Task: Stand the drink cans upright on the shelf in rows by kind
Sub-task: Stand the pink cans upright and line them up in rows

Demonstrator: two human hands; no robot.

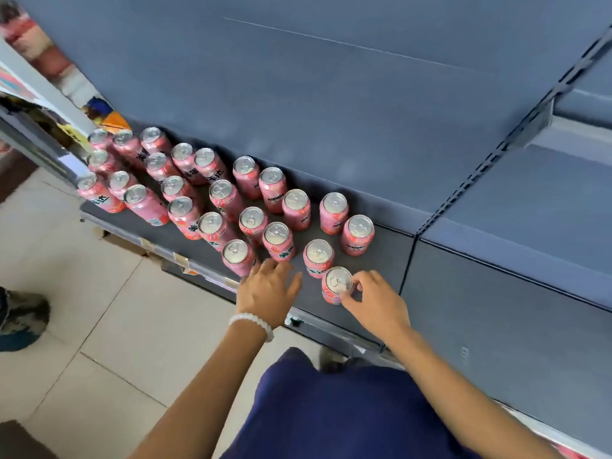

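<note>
The step in hand looks like the setting down of one more pink can (337, 284) at the front of the shelf (390, 253), with the rows only half formed. The right hand (376, 301) pinches this can near its top rim, fingers curled round its right side; the can stands upright near the shelf's front edge, just in front of another can (318, 256). The left hand (266, 289) lies spread and flat, its fingers straight, at the shelf's front edge and just beside the nearest can to the left (236, 256); whether it touches that can I cannot tell. Behind the held can, the other cans (212, 193) stand upright in a loose scatter reaching back and left along the shelf, all seemingly one pink kind. The next move probably calls for letting go cleanly, then nudging the front cans into line with those behind, taking care not to tip close neighbours.
</note>
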